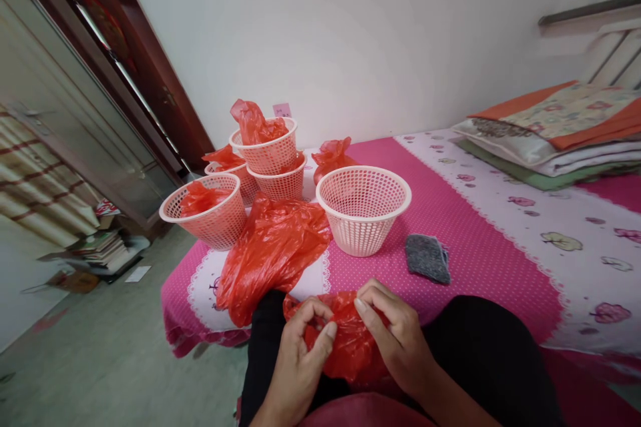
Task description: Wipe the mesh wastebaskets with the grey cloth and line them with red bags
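Left hand (305, 350): thumb and index curled together, pinching film of a red bag (350, 350). Right hand (393, 330): same, thumb against index on the bag's upper edge. The bag hangs between and below both sets of fingertips, crumpled, over the lap. Exact grip on the left is hard to read; the tips nearly meet, film right at them.

Either side of the wrists: black-clad legs (493, 347).

Straight ahead of the fingertips: pink basket (363, 237), upright, on the bed (501, 280). Right of it, beyond the right fingers: gray cloth (427, 258), folded flat.

Ahead and left of the left fingers: big heap of red plastic (280, 247), spread on the bed, draping toward its edge. Farther left: tilted basket (220, 223) with red plastic inside.

Past the heap: upper basket (270, 155), red plastic bulging out of its top, sitting on the lower basket (280, 185). Another basket (248, 183) just left of that. Bunched red bundle (333, 157) behind the pink basket.

Far right of the right fingers: pile of bedding (561, 130). Far left, on the floor: books (103, 250).
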`<state>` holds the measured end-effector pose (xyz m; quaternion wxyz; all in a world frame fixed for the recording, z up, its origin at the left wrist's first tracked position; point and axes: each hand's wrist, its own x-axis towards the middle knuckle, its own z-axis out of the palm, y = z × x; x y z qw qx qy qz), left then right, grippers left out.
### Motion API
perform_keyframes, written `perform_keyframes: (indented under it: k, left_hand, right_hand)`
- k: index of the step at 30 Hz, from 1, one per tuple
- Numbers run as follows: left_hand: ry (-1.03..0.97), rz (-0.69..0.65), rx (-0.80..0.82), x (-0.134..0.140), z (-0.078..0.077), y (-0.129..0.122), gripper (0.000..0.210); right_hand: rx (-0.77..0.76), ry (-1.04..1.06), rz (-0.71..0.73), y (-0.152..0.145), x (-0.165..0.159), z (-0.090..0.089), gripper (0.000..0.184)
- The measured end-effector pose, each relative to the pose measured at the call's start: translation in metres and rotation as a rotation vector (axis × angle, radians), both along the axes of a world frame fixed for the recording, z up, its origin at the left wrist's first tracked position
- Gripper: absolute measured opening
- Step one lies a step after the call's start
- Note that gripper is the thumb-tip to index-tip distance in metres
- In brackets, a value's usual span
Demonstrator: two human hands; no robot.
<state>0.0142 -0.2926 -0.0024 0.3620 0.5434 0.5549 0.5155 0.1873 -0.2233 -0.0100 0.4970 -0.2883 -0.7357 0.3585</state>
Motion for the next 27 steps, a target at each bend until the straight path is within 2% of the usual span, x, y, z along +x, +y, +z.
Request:
perform_keyframes:
  k: [5, 9, 11, 16, 20, 23, 27]
  left_hand:
    - [-0.036, 0.081, 0.044, -0.001, -0.002, 0.001, 0.021]
    - [-0.098, 0.096, 0.081, 0.002, -0.002, 0.005, 0.019]
    - [-0.149, 0.092, 0.083, 0.004, -0.002, 0.006, 0.019]
    - [-0.293, 0.099, 0.065, 0.005, -0.008, 0.007, 0.024]
    - [-0.461, 0.174, -0.041, 0.008, -0.015, 0.006, 0.031]
    - [-0.566, 0.195, -0.103, 0.01, -0.019, 0.005, 0.037]
    - [-0.574, 0.213, -0.108, 0.01, -0.021, 0.007, 0.041]
  right_hand:
    - [-0.003, -0.016, 0.057, -0.001, -0.001, 0.0, 0.028]
    - [0.007, -0.042, 0.116, 0.001, -0.003, 0.002, 0.008]
    - [-0.009, -0.078, 0.148, 0.002, -0.005, 0.002, 0.014]
    - [-0.133, -0.21, 0.181, 0.004, -0.006, 0.001, 0.016]
    - [-0.205, -0.347, 0.128, 0.005, 0.0, 0.003, 0.018]
    - [-0.273, -0.356, 0.134, 0.004, 0.004, 0.007, 0.017]
    - [-0.426, -0.258, 0.226, 0.004, 0.006, 0.012, 0.008]
